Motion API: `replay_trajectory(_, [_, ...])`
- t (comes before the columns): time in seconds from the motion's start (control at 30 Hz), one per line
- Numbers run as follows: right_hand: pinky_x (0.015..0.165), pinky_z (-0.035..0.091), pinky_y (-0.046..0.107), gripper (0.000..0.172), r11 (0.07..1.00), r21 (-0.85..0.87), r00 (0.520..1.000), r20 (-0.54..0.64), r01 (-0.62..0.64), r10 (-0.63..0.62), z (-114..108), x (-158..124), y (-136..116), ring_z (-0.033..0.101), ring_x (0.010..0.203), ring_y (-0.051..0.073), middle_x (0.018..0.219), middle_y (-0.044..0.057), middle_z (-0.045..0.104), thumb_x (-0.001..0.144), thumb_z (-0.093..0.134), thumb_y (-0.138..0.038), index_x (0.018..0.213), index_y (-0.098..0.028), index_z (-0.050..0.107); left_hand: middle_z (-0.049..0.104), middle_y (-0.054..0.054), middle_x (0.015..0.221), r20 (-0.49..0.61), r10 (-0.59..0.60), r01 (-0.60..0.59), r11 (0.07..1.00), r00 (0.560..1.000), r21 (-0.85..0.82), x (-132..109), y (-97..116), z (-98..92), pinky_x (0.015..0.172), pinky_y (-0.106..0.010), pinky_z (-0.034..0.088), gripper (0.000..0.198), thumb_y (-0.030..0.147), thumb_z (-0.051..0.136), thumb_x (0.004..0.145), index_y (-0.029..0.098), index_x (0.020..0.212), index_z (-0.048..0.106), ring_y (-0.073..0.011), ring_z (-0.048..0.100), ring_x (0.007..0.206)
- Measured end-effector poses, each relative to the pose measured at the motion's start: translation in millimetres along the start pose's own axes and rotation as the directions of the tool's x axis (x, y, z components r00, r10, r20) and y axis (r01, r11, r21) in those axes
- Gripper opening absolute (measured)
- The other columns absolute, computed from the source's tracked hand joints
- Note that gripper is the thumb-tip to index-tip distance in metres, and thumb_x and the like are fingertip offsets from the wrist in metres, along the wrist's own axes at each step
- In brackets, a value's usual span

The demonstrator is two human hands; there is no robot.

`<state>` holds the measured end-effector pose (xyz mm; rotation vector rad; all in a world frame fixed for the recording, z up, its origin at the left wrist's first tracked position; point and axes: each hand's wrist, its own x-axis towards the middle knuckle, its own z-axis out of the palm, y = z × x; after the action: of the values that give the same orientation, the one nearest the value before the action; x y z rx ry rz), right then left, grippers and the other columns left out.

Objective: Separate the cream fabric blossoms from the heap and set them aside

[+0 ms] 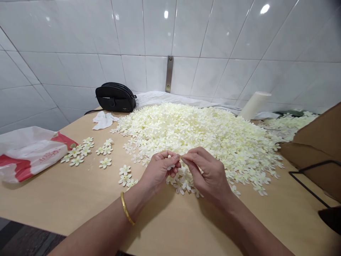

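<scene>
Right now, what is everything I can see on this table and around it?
Flower heap: hundreds of small flowers, cream, table middle; a smaller heap far right.
Loose flowers: roughly fifteen to twenty, cream, lying flat left of the heap.
Handbag: one, black, back left by the wall.
Crumpled tissue: one, white, in front of the handbag.
Plastic bag: one, white and red, left edge.
Roll: one, cream, behind the heap.
Cardboard box: one, brown, right edge.
Wire frame: one, black, below the box.
Table: one, tan.
Bangle: one, gold, left wrist.
Left hand: grip closed on a single flower.
Right hand: fingertips pinched against the left thumb.
</scene>
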<state>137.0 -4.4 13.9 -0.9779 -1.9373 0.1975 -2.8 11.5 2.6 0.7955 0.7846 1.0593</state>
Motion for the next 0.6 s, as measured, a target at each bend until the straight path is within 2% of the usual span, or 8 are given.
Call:
replay_trajectory(0.07, [0.062, 0.043, 0.027, 0.016, 1.000, -0.006, 0.999, 0.045, 0.013, -0.013, 1.8, -0.2, 1.1, 0.051, 0.070, 0.015, 0.076, 0.007, 0.055, 0.080, 0.043, -0.013, 0.080, -0.019, 0.059, 0.053, 0.000, 0.054, 0.009, 0.003, -0.003, 1.000, 1.000, -0.015, -0.5, 0.5, 0.1, 0.043, -0.016, 0.028, 0.017, 0.023, 0.065, 0.063, 0.011, 0.064, 0.053, -0.0041, 0.044, 0.044])
replay_trajectory(0.23, [0.063, 0.045, 0.026, 0.014, 0.997, 0.073, 0.997, 0.066, -0.038, 0.034, 1.8, -0.5, 4.4, 0.054, 0.070, 0.014, 0.075, 0.006, 0.057, 0.079, 0.047, -0.014, 0.081, -0.018, 0.060, 0.054, 0.000, 0.053, 0.019, -0.001, 0.001, 0.999, 1.000, -0.034, -2.4, 3.4, 0.0, 0.044, -0.016, 0.029, 0.015, 0.022, 0.064, 0.064, 0.012, 0.064, 0.053, -0.0045, 0.045, 0.044])
replay_trajectory(0.43, [0.062, 0.043, 0.025, 0.015, 0.992, 0.090, 0.985, 0.156, -0.087, 0.072, -2.5, 1.6, 5.1, 0.055, 0.066, 0.013, 0.071, 0.004, 0.059, 0.079, 0.046, -0.015, 0.077, -0.018, 0.061, 0.055, 0.000, 0.054, 0.055, -0.028, 0.026, 0.998, 0.998, 0.051, -1.2, 3.1, -2.9, 0.045, -0.018, 0.030, 0.017, 0.026, 0.064, 0.065, 0.012, 0.062, 0.054, -0.0052, 0.046, 0.045])
replay_trajectory(0.6, [0.060, 0.042, 0.024, 0.018, 0.994, 0.047, 0.978, 0.191, -0.095, 0.085, -3.9, 1.7, 5.8, 0.053, 0.063, 0.012, 0.067, 0.003, 0.057, 0.080, 0.044, -0.014, 0.073, -0.017, 0.060, 0.055, 0.000, 0.056, 0.095, 0.007, -0.016, 0.995, 0.995, 0.098, -0.3, 2.2, -2.9, 0.047, -0.019, 0.030, 0.019, 0.028, 0.066, 0.063, 0.011, 0.064, 0.056, -0.0050, 0.045, 0.046])
